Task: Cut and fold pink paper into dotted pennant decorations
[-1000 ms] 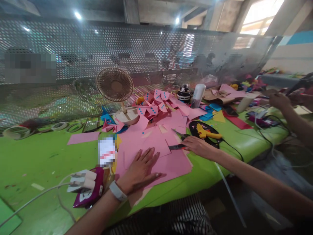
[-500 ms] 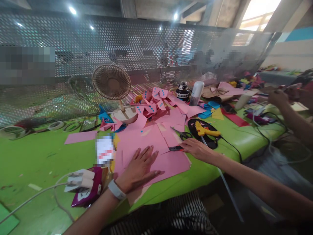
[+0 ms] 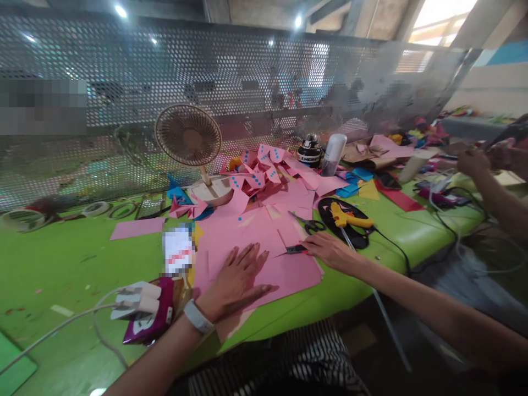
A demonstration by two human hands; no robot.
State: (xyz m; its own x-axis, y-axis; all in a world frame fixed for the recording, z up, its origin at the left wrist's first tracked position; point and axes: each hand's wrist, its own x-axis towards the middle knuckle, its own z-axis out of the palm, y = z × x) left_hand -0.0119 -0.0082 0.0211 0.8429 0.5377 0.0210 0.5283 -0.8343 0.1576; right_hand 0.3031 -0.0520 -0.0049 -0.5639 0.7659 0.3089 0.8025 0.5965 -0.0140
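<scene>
My left hand lies flat with fingers spread on a large pink paper sheet, a pale band round the wrist. To its right, my right hand is closed on a slim black-and-red tool with a thin pointed tip resting over the sheet; its exact kind is unclear. Just beyond that hand lie black-handled scissors, partly on the pink paper. A yellow glue gun rests on a black dish close by.
Folded pink paper pieces with blue dots are heaped behind. A small fan stands by the mesh partition. At left, a purple box holds plugs and cables on the green tabletop. A co-worker's hands are at far right.
The camera view has shifted slightly. Both hands keep practically the same place on the pink sheet, and the tool stays in my right hand.
</scene>
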